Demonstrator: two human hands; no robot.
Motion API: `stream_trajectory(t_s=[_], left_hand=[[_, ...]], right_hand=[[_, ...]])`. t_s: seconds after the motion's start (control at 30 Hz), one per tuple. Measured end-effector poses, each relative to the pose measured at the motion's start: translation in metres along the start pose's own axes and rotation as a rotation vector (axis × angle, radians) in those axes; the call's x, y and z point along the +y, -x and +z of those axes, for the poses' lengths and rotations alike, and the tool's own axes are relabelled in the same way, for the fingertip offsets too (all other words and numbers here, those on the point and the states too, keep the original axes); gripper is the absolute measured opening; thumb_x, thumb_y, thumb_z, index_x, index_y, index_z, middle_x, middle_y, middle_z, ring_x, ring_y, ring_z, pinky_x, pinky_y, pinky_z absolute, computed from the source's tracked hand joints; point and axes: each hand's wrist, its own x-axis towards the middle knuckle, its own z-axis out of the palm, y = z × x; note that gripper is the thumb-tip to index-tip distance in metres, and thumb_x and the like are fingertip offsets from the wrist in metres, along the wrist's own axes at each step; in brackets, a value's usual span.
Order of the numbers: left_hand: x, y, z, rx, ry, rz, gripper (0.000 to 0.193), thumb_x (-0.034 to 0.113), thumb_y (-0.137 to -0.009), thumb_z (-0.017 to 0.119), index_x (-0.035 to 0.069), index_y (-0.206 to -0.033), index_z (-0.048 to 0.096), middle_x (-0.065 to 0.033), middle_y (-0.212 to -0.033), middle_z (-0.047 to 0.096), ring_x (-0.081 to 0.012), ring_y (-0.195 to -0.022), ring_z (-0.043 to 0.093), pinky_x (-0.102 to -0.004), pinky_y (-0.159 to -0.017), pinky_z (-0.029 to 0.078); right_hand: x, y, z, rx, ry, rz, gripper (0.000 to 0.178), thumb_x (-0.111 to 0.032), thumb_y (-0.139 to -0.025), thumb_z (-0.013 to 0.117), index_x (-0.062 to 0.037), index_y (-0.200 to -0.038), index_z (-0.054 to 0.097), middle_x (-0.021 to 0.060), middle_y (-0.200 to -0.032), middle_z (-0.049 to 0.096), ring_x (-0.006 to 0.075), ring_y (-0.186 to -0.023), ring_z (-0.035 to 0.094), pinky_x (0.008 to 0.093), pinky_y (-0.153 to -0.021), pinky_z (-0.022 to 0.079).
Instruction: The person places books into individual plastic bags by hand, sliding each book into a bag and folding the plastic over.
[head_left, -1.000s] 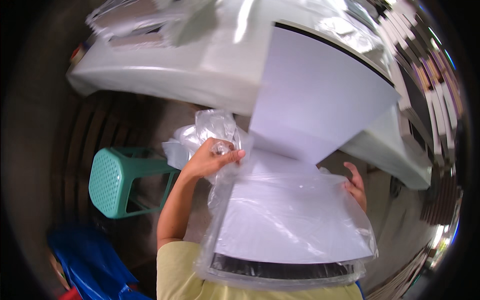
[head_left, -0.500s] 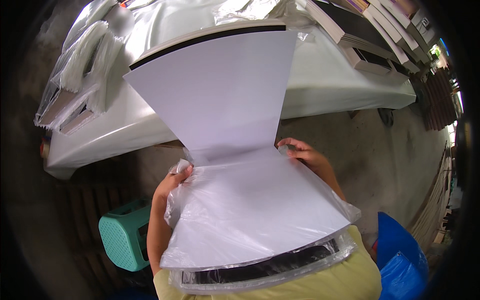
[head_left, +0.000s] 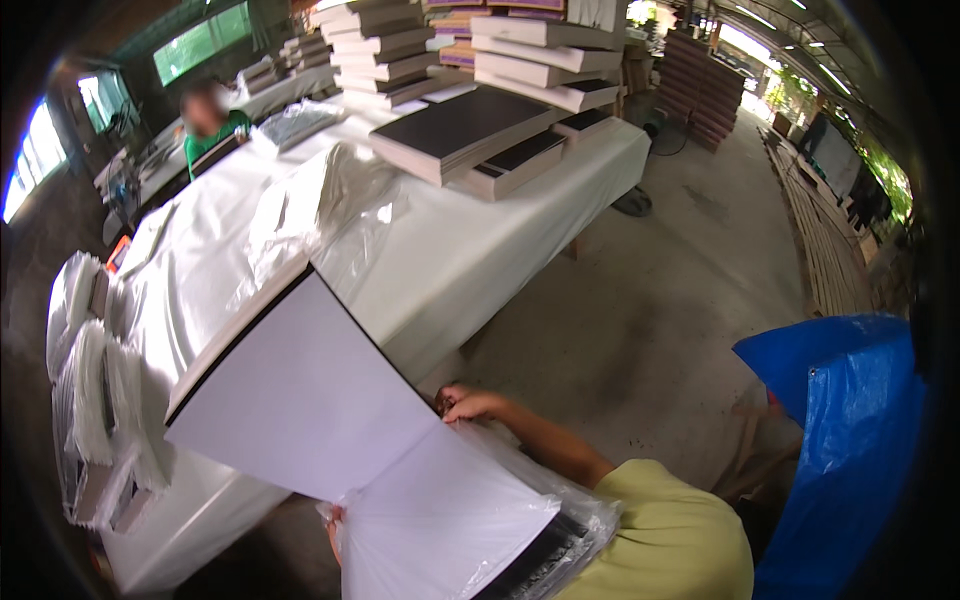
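- Blue tarp (head_left: pixel 850 450) hangs lower R, w/ glossy folds
- Dark-topped slabs (head_left: pixel 470 125) sit nr the far end of the white-covered surface (head_left: pixel 480 265)
- Pale stacks (head_left: pixel 375 50) rise behind 'em
- Clear plastic heap (head_left: pixel 320 195), mid-surface
- Bagged bundles (head_left: pixel 90 390), L edge
- Co-worker (head_left: pixel 204 128) in green, upper L
- Brown pile (head_left: pixel 695 90) in bkgd, on concrete floor (head_left: pixel 620 310)

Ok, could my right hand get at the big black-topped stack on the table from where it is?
Probably not without leaning or stepping closer: the right hand is at the edge of the white panel, and part of the white-covered table lies between it and the black-topped stack.
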Motion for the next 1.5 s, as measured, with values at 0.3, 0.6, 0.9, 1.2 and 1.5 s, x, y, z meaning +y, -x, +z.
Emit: stream_trajectory(t_s=[0.3, 0.6, 0.9, 1.2, 1.5], left_hand=[[0.054, 0.038, -0.103, 0.900, -1.165, 0.525, 0.042, 0.009, -0.074, 0.059, -0.008, -0.110, 0.046, -0.0222, -0.099, 0.055, -0.0274, -0.087, 0.055, -0.0369, -0.078, 0.046], [0.145, 0.118, 0.215, 0.208, -1.145, 0.861, 0.020, 0.003, -0.079, 0.050, -0.002, -0.098, 0.052, -0.0108, -0.092, 0.053, -0.0175, -0.082, 0.050, -0.0269, -0.070, 0.043], [0.122, 0.077, 0.260, -0.207, -0.823, 1.169, 0.035, 0.037, -0.084, 0.052, 0.003, -0.080, 0.042, -0.0081, -0.066, 0.050, -0.0106, -0.057, 0.048, -0.0207, -0.053, 0.038], [0.126, 0.074, 0.275, 0.193, -1.012, 1.376, 0.026, 0.028, -0.085, 0.052, 0.001, -0.085, 0.050, -0.0083, -0.077, 0.051, -0.0129, -0.065, 0.047, -0.0242, -0.061, 0.039], [0.124, 0.081, 0.311, 0.135, -0.642, 1.200, 0.033, 0.036, -0.085, 0.049, 0.003, -0.084, 0.050, -0.0059, -0.073, 0.047, -0.0152, -0.065, 0.046, -0.0278, -0.065, 0.040]], right_hand=[[-0.070, 0.034, -0.035, -0.202, 0.546, -0.255, 0.027, -0.017, -0.068, 0.066, -0.0037, -0.090, 0.056, 0.0060, -0.074, 0.060, 0.0156, -0.066, 0.056, 0.0294, -0.059, 0.044], [-0.278, 0.108, 0.028, -0.209, 0.357, -1.272, 0.092, -0.039, -0.056, 0.078, -0.0071, -0.128, 0.029, 0.0092, -0.119, 0.041, 0.0209, -0.106, 0.044, 0.0318, -0.084, 0.037], [-0.270, 0.109, 0.078, -0.351, 0.091, -1.073, 0.071, -0.034, -0.065, 0.072, -0.0022, -0.119, 0.041, 0.0160, -0.114, 0.049, 0.0280, -0.101, 0.049, 0.0382, -0.085, 0.038], [-0.257, 0.102, 0.083, -0.257, 0.136, -0.990, 0.055, -0.037, -0.066, 0.072, -0.0018, -0.104, 0.054, 0.0176, -0.096, 0.059, 0.0271, -0.090, 0.055, 0.0360, -0.078, 0.043], [-0.267, 0.102, 0.065, -0.222, 0.304, -0.905, 0.046, -0.035, -0.068, 0.069, -0.0033, -0.099, 0.056, 0.0190, -0.092, 0.059, 0.0283, -0.087, 0.056, 0.0357, -0.078, 0.043]])
